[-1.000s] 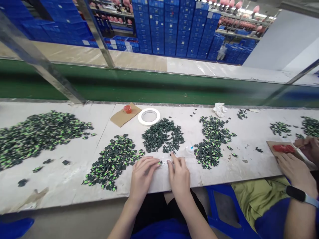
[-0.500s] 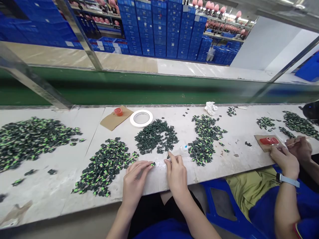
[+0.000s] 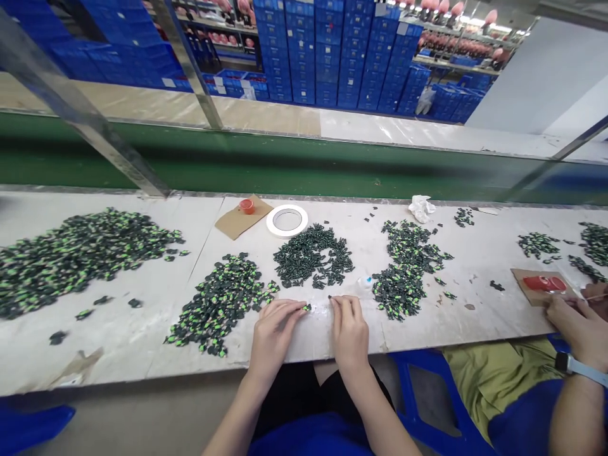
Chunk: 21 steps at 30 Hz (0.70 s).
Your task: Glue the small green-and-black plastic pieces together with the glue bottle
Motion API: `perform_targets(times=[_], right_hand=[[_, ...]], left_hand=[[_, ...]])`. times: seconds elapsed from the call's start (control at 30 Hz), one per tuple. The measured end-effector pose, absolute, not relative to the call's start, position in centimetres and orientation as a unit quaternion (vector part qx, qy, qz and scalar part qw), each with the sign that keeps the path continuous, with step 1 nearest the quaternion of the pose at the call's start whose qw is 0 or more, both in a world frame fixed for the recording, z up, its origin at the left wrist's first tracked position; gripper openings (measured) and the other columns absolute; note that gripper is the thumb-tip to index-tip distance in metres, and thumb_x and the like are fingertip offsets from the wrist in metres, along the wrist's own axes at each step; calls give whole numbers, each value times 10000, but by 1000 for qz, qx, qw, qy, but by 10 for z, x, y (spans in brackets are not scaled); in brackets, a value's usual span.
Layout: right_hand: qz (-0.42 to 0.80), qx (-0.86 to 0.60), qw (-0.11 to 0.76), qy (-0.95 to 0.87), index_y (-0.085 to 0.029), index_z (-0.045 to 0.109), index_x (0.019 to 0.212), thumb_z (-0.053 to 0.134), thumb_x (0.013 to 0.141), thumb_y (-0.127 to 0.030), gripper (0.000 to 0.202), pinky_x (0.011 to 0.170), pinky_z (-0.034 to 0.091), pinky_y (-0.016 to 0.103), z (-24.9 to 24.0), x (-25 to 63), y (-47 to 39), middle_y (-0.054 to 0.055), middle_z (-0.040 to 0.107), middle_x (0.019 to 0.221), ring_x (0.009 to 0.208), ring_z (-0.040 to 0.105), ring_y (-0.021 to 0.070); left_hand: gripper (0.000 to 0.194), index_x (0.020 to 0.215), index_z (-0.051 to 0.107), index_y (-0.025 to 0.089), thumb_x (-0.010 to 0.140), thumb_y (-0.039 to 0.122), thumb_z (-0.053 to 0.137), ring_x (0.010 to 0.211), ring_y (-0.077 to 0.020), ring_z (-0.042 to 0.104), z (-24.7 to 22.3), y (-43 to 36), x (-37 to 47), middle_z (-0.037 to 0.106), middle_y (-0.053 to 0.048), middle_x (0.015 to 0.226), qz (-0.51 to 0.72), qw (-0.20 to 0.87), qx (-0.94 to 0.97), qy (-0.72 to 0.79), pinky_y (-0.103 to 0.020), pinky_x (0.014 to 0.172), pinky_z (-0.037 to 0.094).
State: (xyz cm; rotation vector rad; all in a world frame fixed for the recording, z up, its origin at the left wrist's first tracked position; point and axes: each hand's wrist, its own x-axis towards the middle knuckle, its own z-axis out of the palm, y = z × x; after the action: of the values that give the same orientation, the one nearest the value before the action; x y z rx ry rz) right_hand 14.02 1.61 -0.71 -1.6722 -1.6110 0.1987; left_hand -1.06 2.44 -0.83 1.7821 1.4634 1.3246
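Observation:
Between thumb and fingertips, my left hand (image 3: 275, 329) pinches a small black and green piece (image 3: 307, 308). My right hand (image 3: 350, 329) is closed on a tiny dark piece (image 3: 330, 297), a short distance to the right of it. Behind both hands lies a pile of small dark pieces (image 3: 299, 256). A heap of black and green pieces (image 3: 221, 297) spreads to the left of my left hand, and another such pile (image 3: 401, 285) lies right of my right hand. A small white bottle with a blue tip (image 3: 365, 282) sits beside that pile.
A white tape roll (image 3: 287, 221), a red container (image 3: 246, 206) on cardboard (image 3: 232, 223) and crumpled tissue (image 3: 421, 208) lie farther back. A large heap (image 3: 95, 247) covers the far left. At right, a co-worker's hand (image 3: 577, 323) is near red containers (image 3: 544, 283). Metal posts rise behind.
The view has shifted left. My right hand has drawn back from the dark pile with a tiny piece at its fingertips. My left hand still holds its piece.

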Motion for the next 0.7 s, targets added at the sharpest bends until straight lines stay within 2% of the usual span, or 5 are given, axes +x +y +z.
perform_targets(times=[0.1, 0.2, 0.33, 0.53, 0.7], right_hand=[[214, -623, 471, -587, -175, 616, 933, 383, 978, -382, 315, 610, 558, 272, -2, 142, 13, 79, 699, 805, 697, 697, 177], [326, -603, 499, -530, -182, 606, 880, 469, 938, -407, 269, 603, 574, 276, 3, 142, 13, 62, 711, 770, 659, 696, 172], [354, -593, 500, -523, -178, 667, 871, 496, 918, -393, 279, 574, 552, 260, 6, 143, 17, 41, 673, 731, 584, 636, 145], [405, -552, 499, -531, -201, 730, 991, 555, 880, -326, 242, 578, 544, 247, 0, 144, 20, 53, 678, 822, 622, 621, 135], [472, -521, 520, -485, -227, 766, 924, 668, 792, -289, 176, 586, 559, 250, -4, 145, 21, 29, 682, 765, 645, 644, 144]], left_hand=[[152, 870, 734, 231, 871, 314, 607, 814, -196, 661, -9, 26, -9, 736, -31, 835, 481, 248, 646, 539, -346, 791, 499], [155, 881, 735, 229, 874, 312, 605, 821, -198, 658, -10, 27, -8, 735, -40, 844, 478, 258, 647, 535, -341, 784, 500], [143, 894, 736, 233, 868, 306, 616, 824, -201, 657, -12, 28, -8, 735, -41, 848, 478, 263, 647, 533, -344, 788, 497], [157, 924, 732, 224, 881, 298, 600, 834, -204, 655, -12, 28, -8, 739, -45, 852, 474, 265, 658, 522, -355, 802, 490], [158, 934, 728, 220, 884, 292, 596, 843, -206, 654, -12, 29, -8, 741, -50, 858, 472, 268, 661, 518, -362, 807, 493]])
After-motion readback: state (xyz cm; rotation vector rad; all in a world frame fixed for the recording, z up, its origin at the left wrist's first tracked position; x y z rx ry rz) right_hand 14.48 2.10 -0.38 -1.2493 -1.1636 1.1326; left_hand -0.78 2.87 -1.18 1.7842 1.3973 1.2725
